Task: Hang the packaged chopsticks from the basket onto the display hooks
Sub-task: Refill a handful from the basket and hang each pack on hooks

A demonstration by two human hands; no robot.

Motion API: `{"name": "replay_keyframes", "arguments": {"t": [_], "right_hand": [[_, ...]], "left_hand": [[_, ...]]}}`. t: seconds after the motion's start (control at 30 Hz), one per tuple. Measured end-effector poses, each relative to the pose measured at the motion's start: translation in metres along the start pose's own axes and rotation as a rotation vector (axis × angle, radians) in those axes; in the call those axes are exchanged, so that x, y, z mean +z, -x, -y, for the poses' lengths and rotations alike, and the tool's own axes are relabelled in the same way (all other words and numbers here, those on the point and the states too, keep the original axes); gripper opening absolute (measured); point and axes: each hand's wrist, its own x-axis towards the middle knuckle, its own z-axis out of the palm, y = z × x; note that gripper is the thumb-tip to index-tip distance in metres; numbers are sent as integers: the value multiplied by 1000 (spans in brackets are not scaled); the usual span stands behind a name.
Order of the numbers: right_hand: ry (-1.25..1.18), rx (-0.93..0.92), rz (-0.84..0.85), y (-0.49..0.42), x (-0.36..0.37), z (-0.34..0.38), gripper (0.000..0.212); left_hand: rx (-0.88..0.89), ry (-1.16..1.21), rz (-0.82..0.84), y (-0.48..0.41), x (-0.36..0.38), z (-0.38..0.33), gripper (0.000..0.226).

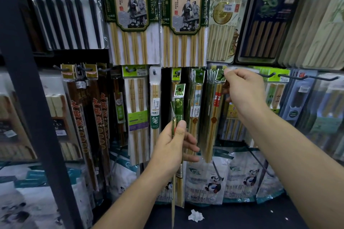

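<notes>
Left hand [173, 145] grips a green chopstick pack [179, 106] upright, low and left of the display hook [268, 75]. Right hand [243, 89] pinches a second pack [220, 76] by its header, just left of that hook.

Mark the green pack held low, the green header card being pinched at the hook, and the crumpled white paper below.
Green pack [179, 107]: head view, on the green sleeve below its silver top.
Header card [220, 75]: head view, on its green face.
Crumpled paper [195, 215]: head view, its middle.
</notes>
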Motion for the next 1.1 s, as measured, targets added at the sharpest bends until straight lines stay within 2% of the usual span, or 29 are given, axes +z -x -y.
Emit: {"name": "replay_keyframes", "arguments": {"t": [0.17, 0.27, 0.37, 0.53, 0.63, 0.7, 0.77, 0.87, 1.0, 1.1], "right_hand": [[-8, 20, -13, -3, 4, -6, 43], [67, -17, -29, -3, 5, -13, 45], [130, -48, -56, -3, 4, -19, 30], [90, -48, -69, 3, 3, -28, 12], [64, -60, -91, 14, 2, -27, 9], [28, -44, -23, 24, 2, -23, 16], [-28, -21, 146, 37, 2, -18, 22], [-42, -53, 302, 51, 6, -13, 17], [-57, -32, 320, 54, 8, -12, 13], [-64, 2, 251, 48, 5, -11, 16]], "left_hand": [[12, -43, 20, 2, 0, -1, 50], [52, -93, 33, 4, 0, -3, 40], [66, -114, 54, 5, -1, -6, 34], [60, -103, 70, 4, -1, -6, 26], [55, -101, 79, 6, 2, -6, 23], [48, -107, 76, 6, 3, -7, 24], [49, -110, 83, 7, 4, -7, 23], [54, -104, 99, 8, 6, -7, 21], [47, -103, 102, 9, 7, -3, 19], [37, -83, 65, 8, 7, -3, 22]]}}
